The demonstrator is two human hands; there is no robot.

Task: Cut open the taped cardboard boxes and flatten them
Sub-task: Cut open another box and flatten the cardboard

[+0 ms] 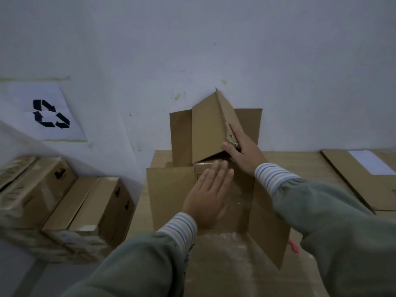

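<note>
An opened brown cardboard box (171, 194) lies on the wooden table (300, 163) in front of me, its flaps spread out. My left hand (209, 196) presses flat, fingers together, on the box's middle panel. My right hand (242, 148) grips the torn lower edge of a raised far flap (207, 129), which stands tilted up against the wall. A red-pink cutter (294, 246) peeks out on the table beside the box's right flap, mostly hidden by my right sleeve.
A flattened box (364, 179) with a white label lies at the table's right. On the floor at left stand several taped cardboard boxes (64, 200). A paper with a recycling sign (50, 113) hangs on the white wall.
</note>
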